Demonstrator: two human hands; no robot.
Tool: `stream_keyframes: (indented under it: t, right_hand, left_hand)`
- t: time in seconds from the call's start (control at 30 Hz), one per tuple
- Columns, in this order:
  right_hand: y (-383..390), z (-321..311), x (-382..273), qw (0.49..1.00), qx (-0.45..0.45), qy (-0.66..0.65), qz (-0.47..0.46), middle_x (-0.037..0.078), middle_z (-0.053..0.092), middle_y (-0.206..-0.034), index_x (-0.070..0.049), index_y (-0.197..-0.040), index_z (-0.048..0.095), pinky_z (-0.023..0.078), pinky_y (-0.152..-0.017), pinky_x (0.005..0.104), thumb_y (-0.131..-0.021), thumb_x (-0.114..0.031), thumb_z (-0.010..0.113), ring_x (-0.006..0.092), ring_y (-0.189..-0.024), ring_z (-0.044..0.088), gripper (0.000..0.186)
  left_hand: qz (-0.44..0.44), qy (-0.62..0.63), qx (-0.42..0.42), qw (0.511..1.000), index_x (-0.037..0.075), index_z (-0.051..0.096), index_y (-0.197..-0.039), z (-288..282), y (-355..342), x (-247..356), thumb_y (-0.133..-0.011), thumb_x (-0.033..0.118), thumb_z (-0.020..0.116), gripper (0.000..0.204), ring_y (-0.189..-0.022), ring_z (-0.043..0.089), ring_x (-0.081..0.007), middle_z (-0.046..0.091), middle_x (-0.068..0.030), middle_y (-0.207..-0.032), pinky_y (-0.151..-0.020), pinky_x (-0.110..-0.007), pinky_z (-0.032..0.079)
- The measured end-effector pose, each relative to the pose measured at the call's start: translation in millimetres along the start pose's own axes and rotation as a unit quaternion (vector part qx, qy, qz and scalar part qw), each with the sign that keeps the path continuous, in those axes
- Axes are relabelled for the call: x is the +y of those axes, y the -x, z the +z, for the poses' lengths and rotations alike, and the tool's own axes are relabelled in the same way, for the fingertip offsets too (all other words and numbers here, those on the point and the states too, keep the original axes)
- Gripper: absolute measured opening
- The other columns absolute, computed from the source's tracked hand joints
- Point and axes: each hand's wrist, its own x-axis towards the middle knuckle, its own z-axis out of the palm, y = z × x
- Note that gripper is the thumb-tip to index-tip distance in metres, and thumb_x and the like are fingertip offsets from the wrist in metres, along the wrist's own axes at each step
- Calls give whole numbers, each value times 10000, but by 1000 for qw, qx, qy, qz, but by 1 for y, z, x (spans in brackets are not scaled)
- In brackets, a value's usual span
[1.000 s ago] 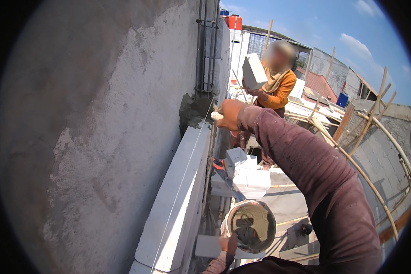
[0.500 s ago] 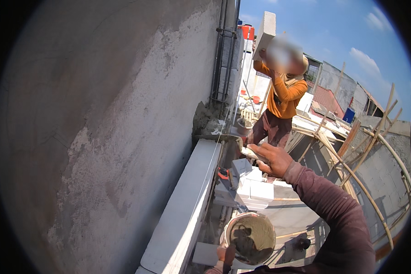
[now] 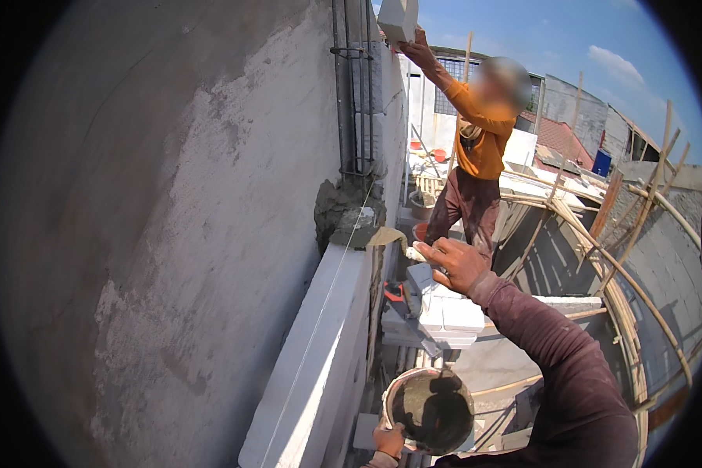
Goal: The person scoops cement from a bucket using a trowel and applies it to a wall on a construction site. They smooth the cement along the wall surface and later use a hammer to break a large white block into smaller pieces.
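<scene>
My right hand (image 3: 456, 265) is closed around the handle of a mortar-smeared trowel (image 3: 388, 236). The trowel's blade is at the far end of a row of white blocks (image 3: 308, 355), by wet grey mortar (image 3: 349, 236) next to the wall. Low in the view, my left hand (image 3: 390, 438) grips the rim of a bucket (image 3: 388, 390). Grey mortar (image 3: 433, 413) lies inside it, partly in shadow. A thin string line (image 3: 320, 312) runs along above the blocks.
A plastered wall (image 3: 210, 195) rises on the left, with upright steel rebar (image 3: 355, 93) beyond. Ahead, a co-worker (image 3: 487, 144) in orange holds up a white block (image 3: 398, 19). Stacked blocks (image 3: 452, 316) bear a handsaw (image 3: 413, 327). Bamboo poles (image 3: 600, 257) stand right.
The trowel's blade has turned and tipped, showing its sunlit face beside the mortar. The co-worker has swung the block from the shoulder toward the wall, arms extended. My left hand stays on the bucket.
</scene>
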Motion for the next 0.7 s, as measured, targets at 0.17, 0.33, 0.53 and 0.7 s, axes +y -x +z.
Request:
stream_keyframes:
  t: [0.17, 0.33, 0.53, 0.7]
  right_hand:
    - [-36, 14, 25, 992, -15, -7, 125, 98, 556, -1015, -226, -1455, 433, 547, -790, 412, -840, -247, 689, 294, -950, 641, 666]
    - [-41, 8, 8, 974, 26, -106, 197, 134, 598, -1006, -193, -1411, 498, 521, -799, 444, -838, -252, 662, 347, -909, 647, 599]
    - [29, -14, -2, 948, 107, -186, 235, 158, 630, -933, -79, -1328, 543, 514, -794, 422, -850, -205, 636, 348, -909, 654, 503]
    - [170, -52, -61, 681, -48, -594, 426, 68, 618, -851, 41, -1209, 554, 515, -643, 308, -948, -162, 563, 142, -652, 610, 331]
  left_hand:
    - [11, -38, -26, 999, -3, 689, -1041, 9, -17, -29, -767, 48, 668, 280, -645, 548, -96, 634, -7, -717, -570, -293, 446]
    - [79, 59, 4, 995, -13, 690, -1033, 14, -12, -27, -761, 31, 662, 276, -649, 534, -91, 645, 8, -740, -583, -282, 452]
    - [-32, -4, -18, 999, -17, 676, -994, 21, -11, -27, -761, 38, 663, 240, -631, 523, -96, 629, 9, -718, -570, -297, 445]
    - [97, -4, 19, 995, -8, 671, -963, 21, -12, -10, -776, 30, 646, 192, -616, 521, -99, 613, 0, -703, -567, -297, 441]
